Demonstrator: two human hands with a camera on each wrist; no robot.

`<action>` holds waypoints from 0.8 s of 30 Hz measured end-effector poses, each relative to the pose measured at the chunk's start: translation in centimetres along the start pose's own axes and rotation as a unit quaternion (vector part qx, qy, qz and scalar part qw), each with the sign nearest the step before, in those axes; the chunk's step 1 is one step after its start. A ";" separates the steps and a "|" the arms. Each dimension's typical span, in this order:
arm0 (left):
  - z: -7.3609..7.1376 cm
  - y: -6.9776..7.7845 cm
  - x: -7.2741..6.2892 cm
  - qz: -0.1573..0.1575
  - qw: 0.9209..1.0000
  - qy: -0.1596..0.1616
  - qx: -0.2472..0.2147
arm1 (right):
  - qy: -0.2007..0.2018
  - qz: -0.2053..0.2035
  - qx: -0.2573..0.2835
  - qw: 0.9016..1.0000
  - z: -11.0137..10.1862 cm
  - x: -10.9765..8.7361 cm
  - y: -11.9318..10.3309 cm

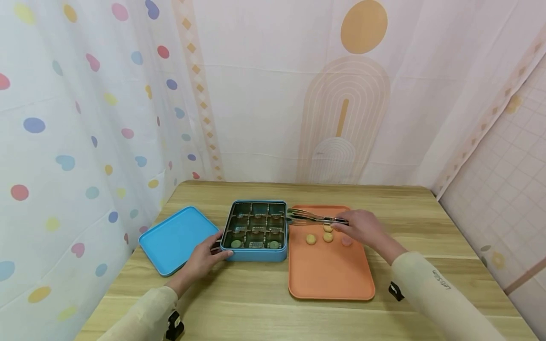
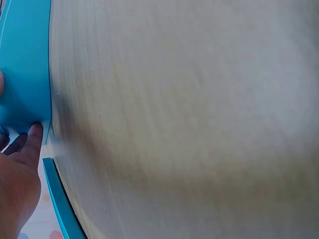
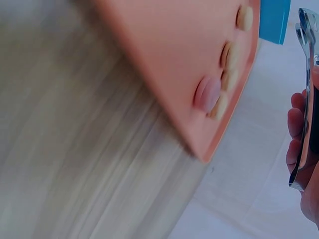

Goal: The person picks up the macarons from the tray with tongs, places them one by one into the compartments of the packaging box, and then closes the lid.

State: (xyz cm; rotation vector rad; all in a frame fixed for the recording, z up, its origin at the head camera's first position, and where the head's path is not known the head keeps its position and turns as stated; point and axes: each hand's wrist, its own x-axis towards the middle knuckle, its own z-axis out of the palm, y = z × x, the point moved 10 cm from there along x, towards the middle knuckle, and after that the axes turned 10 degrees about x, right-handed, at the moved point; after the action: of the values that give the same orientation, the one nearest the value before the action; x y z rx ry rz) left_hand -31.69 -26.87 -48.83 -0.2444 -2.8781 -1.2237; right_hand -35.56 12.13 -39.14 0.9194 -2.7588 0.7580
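Observation:
A blue box with a clear divided insert stands mid-table. Round green macarons sit in its front left and front right compartments. My left hand holds the box's front left corner, thumb on the front wall and fingers along the left side. Metal tongs are gripped in my right hand, above the orange tray. Their tips reach the box's right rim; whether anything is between them, I cannot tell. Several yellow macarons and a pink macaron lie on the tray.
Left of the box lies a blue lid, angled on the wooden table. The tray stands close against the box's right side. Patterned curtains hang behind the table and to its left.

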 end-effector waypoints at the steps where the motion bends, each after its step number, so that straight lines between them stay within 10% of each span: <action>1: 0.0 0.0 0.0 0.000 1.000 0.000 0.001 | -0.001 -0.004 -0.001 1.000 0.2 0.3 -0.3; 24: -0.1 0.4 -0.3 0.000 1.000 0.003 0.001 | -0.010 -0.006 -0.014 1.000 3.5 2.7 -1.7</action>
State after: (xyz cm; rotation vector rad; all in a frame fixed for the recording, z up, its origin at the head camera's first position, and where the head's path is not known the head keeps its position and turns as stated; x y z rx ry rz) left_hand -31.38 -26.73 -48.49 -0.2395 -2.8749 -1.2192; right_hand -36.62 7.78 -40.66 0.9414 -2.7714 0.7103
